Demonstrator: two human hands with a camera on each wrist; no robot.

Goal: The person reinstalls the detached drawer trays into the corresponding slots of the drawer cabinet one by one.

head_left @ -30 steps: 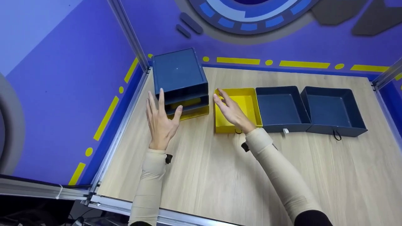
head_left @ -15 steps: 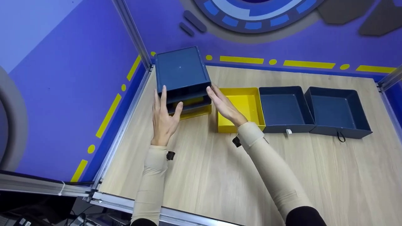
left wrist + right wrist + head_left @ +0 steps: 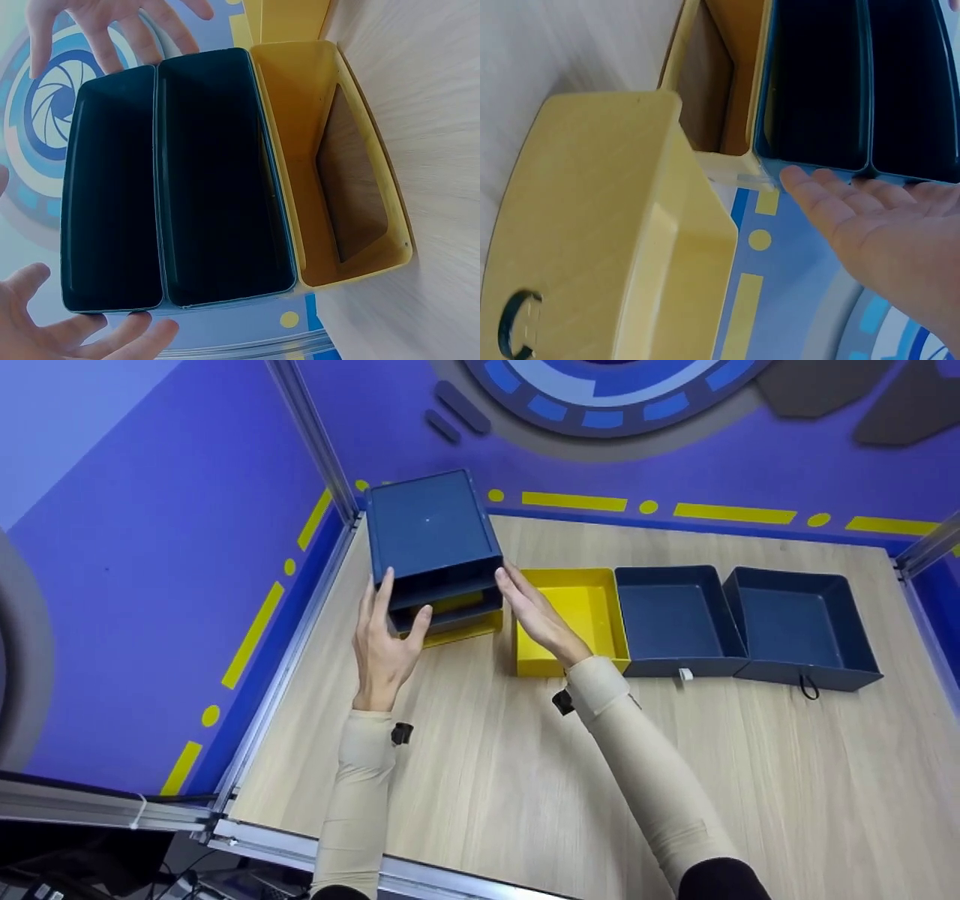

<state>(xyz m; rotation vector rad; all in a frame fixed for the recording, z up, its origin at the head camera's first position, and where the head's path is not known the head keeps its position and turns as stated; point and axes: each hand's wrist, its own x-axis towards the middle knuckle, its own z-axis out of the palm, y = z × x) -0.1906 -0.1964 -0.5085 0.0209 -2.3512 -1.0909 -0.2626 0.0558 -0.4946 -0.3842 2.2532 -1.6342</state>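
Observation:
A stack of open-fronted drawer frames stands at the back left: two dark blue frames (image 3: 431, 525) over a yellow frame (image 3: 296, 97). The frames' fronts gape without drawers in the left wrist view. My left hand (image 3: 386, 652) is at the stack's left side, fingers (image 3: 127, 341) mostly straight along the dark blue wall, thumb spread out in front. On the opposite side, my right hand (image 3: 544, 619) lays extended fingers (image 3: 829, 202) against the dark blue frames. The hands flank the stack at the level of its dark blue part.
Right of the stack, a yellow drawer (image 3: 574, 667) with a black loop, a dark blue drawer (image 3: 671, 622) with a white tab and another dark blue drawer (image 3: 795, 626) with a black loop stand in a row. Blue walls (image 3: 202, 540) close in the wooden table (image 3: 480, 780).
My right hand has moved left from over the yellow drawer to the stack's right side. My left hand has come in slightly closer to the stack's left side.

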